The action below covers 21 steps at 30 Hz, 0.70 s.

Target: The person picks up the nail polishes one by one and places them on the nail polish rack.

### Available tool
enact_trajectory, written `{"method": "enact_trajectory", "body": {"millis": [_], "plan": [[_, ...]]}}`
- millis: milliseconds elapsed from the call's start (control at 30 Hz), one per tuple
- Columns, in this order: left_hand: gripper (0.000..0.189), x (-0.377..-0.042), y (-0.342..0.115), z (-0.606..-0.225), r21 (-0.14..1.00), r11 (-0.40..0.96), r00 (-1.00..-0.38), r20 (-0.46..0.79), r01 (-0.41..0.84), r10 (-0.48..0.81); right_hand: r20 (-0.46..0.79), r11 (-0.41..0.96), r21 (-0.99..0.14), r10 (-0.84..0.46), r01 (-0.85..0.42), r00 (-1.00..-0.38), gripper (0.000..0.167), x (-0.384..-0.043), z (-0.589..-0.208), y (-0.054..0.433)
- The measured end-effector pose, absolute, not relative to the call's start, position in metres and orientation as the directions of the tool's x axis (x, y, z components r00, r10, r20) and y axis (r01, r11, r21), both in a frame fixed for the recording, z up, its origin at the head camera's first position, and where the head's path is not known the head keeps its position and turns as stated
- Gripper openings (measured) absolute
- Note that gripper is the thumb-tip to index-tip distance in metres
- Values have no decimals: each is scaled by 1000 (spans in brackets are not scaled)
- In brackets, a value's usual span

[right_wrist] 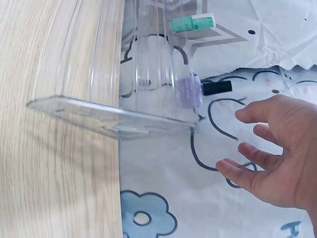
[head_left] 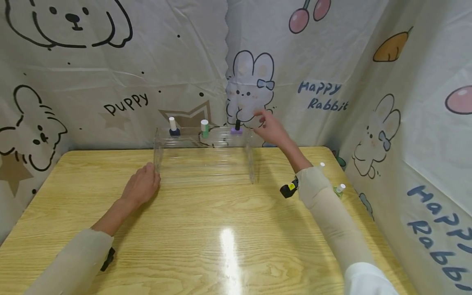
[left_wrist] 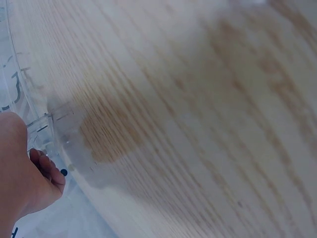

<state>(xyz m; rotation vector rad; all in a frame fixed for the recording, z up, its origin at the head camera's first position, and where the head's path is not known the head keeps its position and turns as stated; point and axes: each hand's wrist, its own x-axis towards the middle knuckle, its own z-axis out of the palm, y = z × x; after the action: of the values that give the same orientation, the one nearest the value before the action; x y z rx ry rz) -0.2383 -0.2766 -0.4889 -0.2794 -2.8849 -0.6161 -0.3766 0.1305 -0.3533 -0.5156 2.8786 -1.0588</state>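
A clear acrylic tiered rack [head_left: 251, 164] stands at the back of the table. Along its top tier sit three nail polish bottles: a dark blue one with a white cap [head_left: 175, 132], a green one with a white cap [head_left: 205, 130] and a purple one with a black cap [right_wrist: 189, 91]. My left hand [head_left: 141, 184] grips the rack's left side panel, thumb and curled fingers around its edge in the left wrist view. Just right of the purple bottle, my right hand [head_left: 272, 129] hovers with spread, slightly bent fingers and nothing in them.
Toward the table's right edge stand a yellow-green nail polish bottle [head_left: 338, 191] with a white cap and another white cap [head_left: 322, 164], partly hidden by the right sleeve. A printed cloth [head_left: 191, 61] hangs behind the wooden table [head_left: 177, 237] and along its sides.
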Motion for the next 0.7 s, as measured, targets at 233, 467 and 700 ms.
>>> {"method": "enact_trajectory", "body": {"millis": [233, 467, 700], "plan": [[20, -239, -276, -490, 375, 903, -968, 207, 211, 140, 135, 710, -649, -249, -276, -959, 38, -365, -354, 162], [20, -238, -276, -491, 373, 901, -964, 223, 219, 142, 212, 699, -663, -168, -268, -963, 35, -352, -361, 193], [19, -238, -276, -490, 373, 899, -961, 234, 230, 149, 231, 688, -685, -109, -241, -967, 35, -336, -369, 219]]}}
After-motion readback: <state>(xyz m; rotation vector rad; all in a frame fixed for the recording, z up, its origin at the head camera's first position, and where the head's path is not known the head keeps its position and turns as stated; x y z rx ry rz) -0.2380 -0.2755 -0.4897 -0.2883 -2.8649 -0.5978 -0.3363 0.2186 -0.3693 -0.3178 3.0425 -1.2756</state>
